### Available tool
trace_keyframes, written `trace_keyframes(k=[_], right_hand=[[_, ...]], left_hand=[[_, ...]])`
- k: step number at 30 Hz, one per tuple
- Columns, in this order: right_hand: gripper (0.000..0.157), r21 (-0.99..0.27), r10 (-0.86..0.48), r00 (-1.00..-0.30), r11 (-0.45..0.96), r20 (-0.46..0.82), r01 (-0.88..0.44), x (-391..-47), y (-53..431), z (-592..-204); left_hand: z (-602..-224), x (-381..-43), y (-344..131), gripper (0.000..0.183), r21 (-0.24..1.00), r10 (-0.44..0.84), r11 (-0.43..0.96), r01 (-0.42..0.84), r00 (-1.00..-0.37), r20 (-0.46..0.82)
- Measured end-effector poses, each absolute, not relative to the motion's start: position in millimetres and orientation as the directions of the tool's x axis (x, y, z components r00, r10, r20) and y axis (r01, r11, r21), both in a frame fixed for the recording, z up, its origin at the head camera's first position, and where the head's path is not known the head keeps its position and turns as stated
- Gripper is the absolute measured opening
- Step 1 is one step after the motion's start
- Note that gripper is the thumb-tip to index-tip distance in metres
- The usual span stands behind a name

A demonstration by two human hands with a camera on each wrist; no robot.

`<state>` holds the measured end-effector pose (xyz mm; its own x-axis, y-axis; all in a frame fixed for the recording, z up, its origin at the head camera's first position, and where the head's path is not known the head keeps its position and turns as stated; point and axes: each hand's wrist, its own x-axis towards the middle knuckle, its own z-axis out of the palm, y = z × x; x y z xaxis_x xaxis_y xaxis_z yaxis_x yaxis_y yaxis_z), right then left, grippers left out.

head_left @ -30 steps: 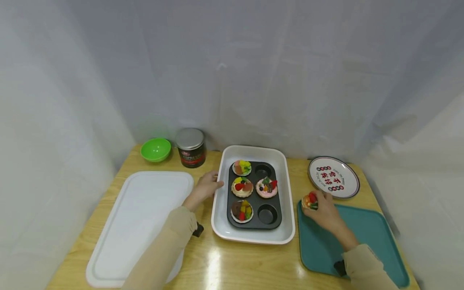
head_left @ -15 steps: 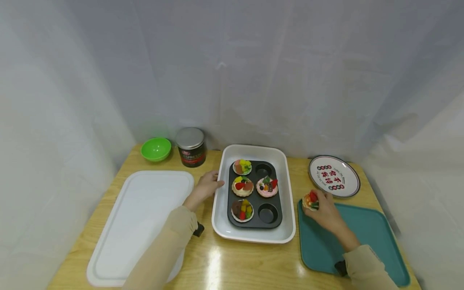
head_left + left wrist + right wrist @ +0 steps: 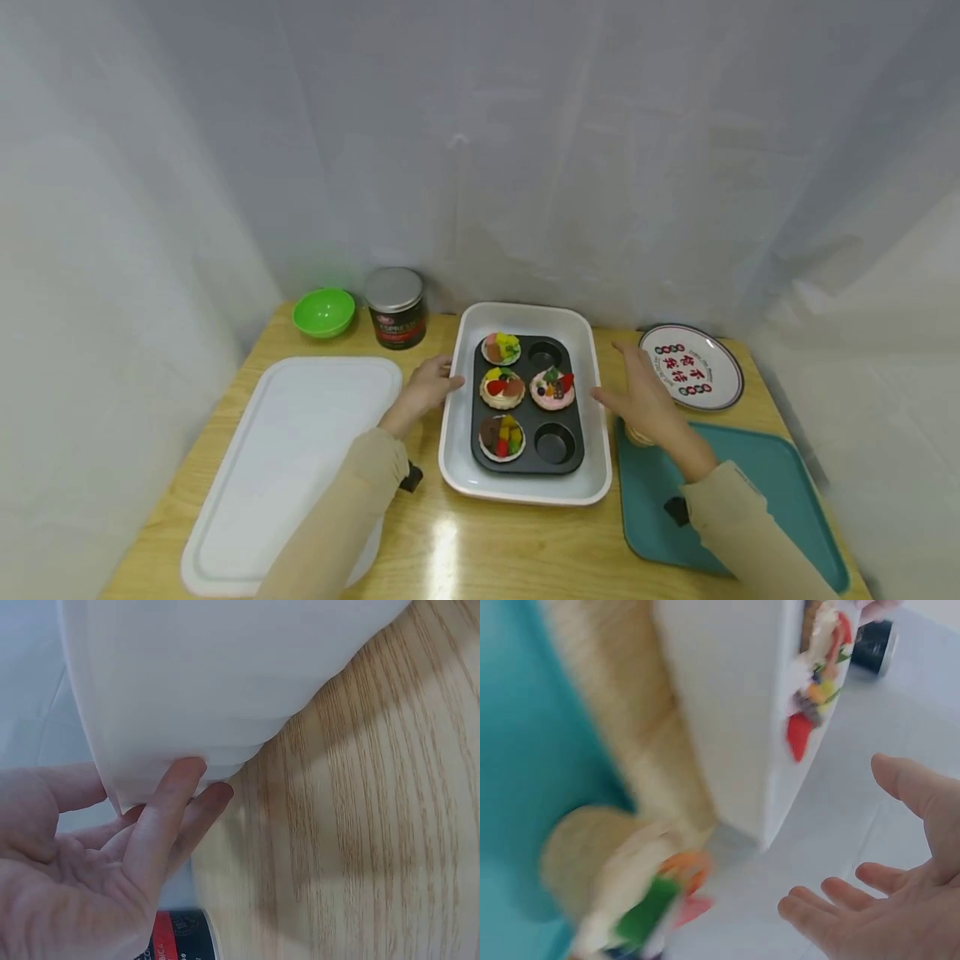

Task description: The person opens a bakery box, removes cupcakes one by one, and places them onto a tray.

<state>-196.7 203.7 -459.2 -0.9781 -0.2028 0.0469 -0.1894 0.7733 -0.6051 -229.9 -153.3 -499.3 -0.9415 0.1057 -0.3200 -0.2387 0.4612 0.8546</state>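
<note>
Half a second ago my right hand was gripping the fruit tart; now its fingers are spread apart near the right rim of the white bin, and the tart rests on the far left corner of the teal tray. My left hand still grips the bin's left edge. Inside the bin lies the dark muffin pan, four more tarts in its cups: three down the left column, one mid-right.
</note>
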Motion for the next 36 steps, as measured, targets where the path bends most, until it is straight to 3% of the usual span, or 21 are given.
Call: trace_keyframes(k=[7, 36], right_hand=[[0.087, -0.602, -0.3, -0.95, 0.745, 0.083, -0.288, -218, 169, -451], [0.089, -0.553, -0.457, -0.881, 0.769, -0.125, -0.321, -241, 131, -466]], left_hand=[[-503, -229, -155, 0.049, 0.861, 0.114, 0.443, -0.249, -0.937, -0.33], [-500, -228, -155, 0.049, 0.872, 0.096, 0.414, -0.261, -0.94, -0.327]])
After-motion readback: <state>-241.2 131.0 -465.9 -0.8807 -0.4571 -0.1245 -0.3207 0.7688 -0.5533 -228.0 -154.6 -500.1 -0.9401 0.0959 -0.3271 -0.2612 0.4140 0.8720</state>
